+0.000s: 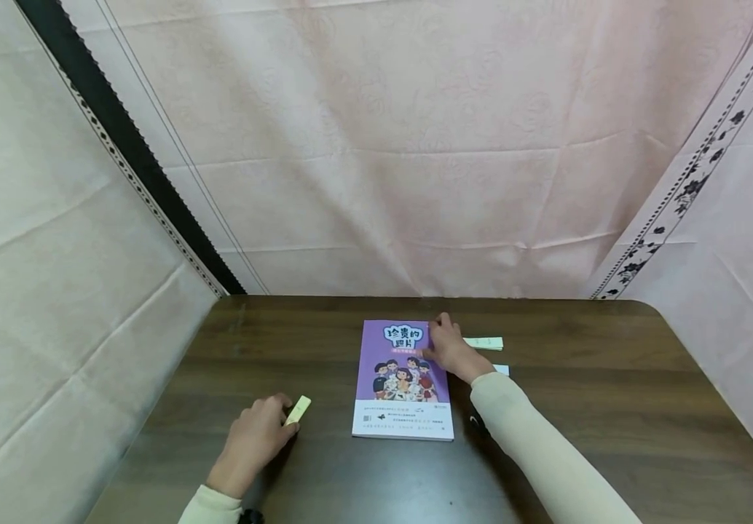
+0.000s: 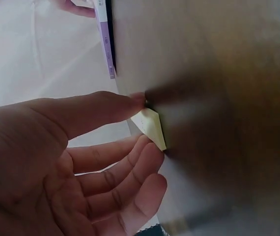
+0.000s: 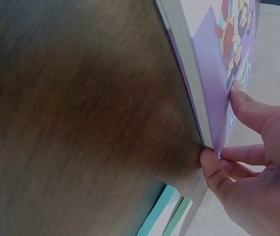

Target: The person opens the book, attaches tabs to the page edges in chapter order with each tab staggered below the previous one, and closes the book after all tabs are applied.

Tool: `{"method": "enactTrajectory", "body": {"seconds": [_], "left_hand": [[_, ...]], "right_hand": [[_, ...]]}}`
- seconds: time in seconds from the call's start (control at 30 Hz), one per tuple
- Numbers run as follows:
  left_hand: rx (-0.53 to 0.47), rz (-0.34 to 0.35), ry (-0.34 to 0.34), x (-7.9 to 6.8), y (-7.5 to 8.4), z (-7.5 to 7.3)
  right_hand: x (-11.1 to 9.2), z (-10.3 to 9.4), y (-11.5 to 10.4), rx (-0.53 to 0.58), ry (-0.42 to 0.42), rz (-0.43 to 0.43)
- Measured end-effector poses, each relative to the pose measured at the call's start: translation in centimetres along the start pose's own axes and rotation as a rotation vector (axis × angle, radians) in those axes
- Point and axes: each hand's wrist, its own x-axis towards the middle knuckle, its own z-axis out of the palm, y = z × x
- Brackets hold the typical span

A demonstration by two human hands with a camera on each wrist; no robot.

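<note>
A purple and white book (image 1: 403,420) with cartoon people on its cover lies on the brown table. My right hand (image 1: 453,348) is at its top right corner. In the right wrist view, the thumb (image 3: 245,101) rests on the cover while fingertips hold the corner's edge. Left of the book, my left hand (image 1: 253,439) pinches a small yellow sticky note pad (image 1: 297,410) between thumb and fingers. In the left wrist view, the yellow pad (image 2: 151,127) is tilted close to the tabletop, partly covered by the thumb.
Right of the book lie a pale green sticky note pad (image 1: 485,343) and a light blue one (image 1: 501,370), the latter partly hidden by my right arm. The wooden table (image 1: 586,407) ends at pale hanging cloths (image 1: 376,182) behind and at both sides.
</note>
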Motion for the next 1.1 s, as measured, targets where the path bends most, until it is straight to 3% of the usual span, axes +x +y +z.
{"method": "enactTrajectory", "body": {"seconds": [0.37, 0.57, 0.67, 0.93, 1.1], "left_hand": [[0.073, 0.085, 0.064, -2.1, 1.0, 1.2], [0.014, 0.137, 0.087, -3.3, 2.7, 2.0], [-0.007, 0.159, 0.043, -3.9, 3.5, 2.2], [-0.014, 0.265, -0.153, -4.2, 5.7, 3.3], [0.038, 0.384, -0.172, -4.1, 7.4, 4.5]], "right_hand": [[-0.2, 0.0, 0.0, 0.031, -0.003, 0.016], [-0.1, -0.1, -0.1, 0.021, -0.003, 0.011], [0.0, -0.1, -0.1, 0.015, -0.004, 0.008], [-0.1, 0.0, -0.1, 0.016, -0.009, 0.021], [-0.1, 0.1, 0.0, 0.025, -0.012, 0.028]]}}
